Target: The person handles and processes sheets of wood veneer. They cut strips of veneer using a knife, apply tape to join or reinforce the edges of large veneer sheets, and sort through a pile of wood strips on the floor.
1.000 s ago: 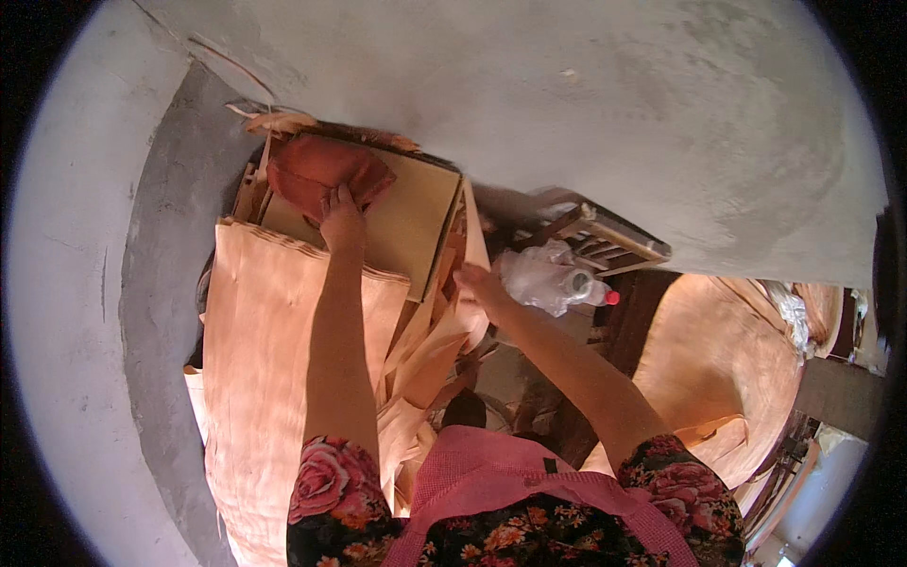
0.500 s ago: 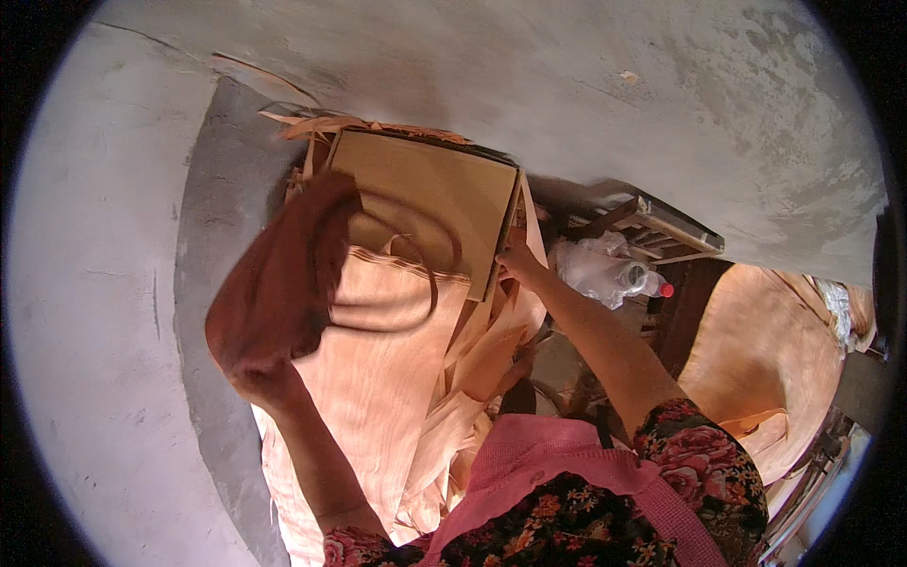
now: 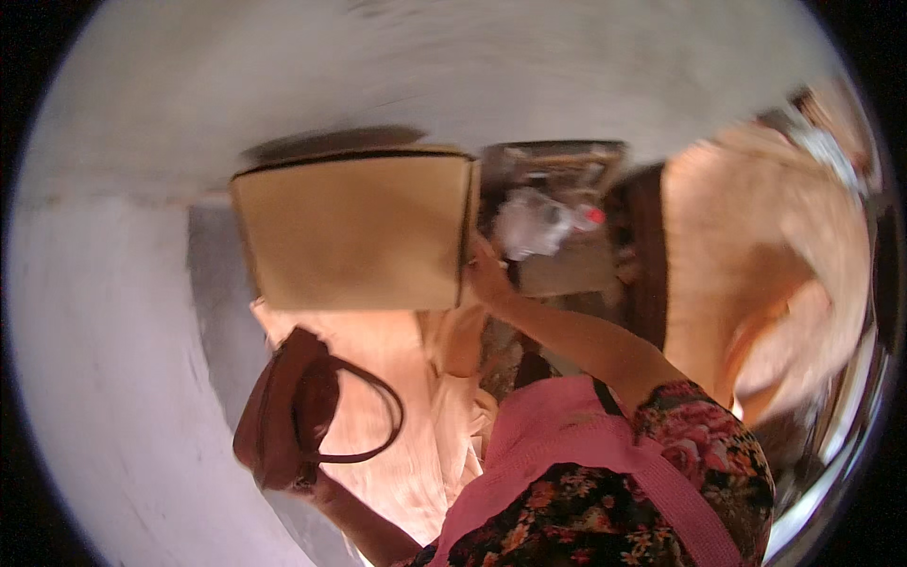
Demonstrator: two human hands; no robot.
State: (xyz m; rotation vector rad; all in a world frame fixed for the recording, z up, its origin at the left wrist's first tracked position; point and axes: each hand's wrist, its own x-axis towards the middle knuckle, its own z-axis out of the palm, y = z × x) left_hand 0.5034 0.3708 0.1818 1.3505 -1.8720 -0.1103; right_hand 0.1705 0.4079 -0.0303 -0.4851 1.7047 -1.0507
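A dark reddish-brown handbag hangs tilted at the lower left, with its thin looped handles flopping to the right. My left hand is closed on the bag's lower end; the fingers are mostly hidden behind it. A tan cardboard box with dark edges stands ahead near the wall. At its right edge my right hand is closed around the side, slightly blurred. Below the box, pale orange wood veneer sheets are spread in a stack.
Right of the box, a crumpled clear plastic bag and a bottle with a red cap sit by a dark wooden frame. Large curled veneer sheets stand farther right. A grey wall borders the left.
The handbag has come down toward me and its handles now hang to the right. The box covers more of the veneer and looks more level, my right hand still at its edge. The view has turned.
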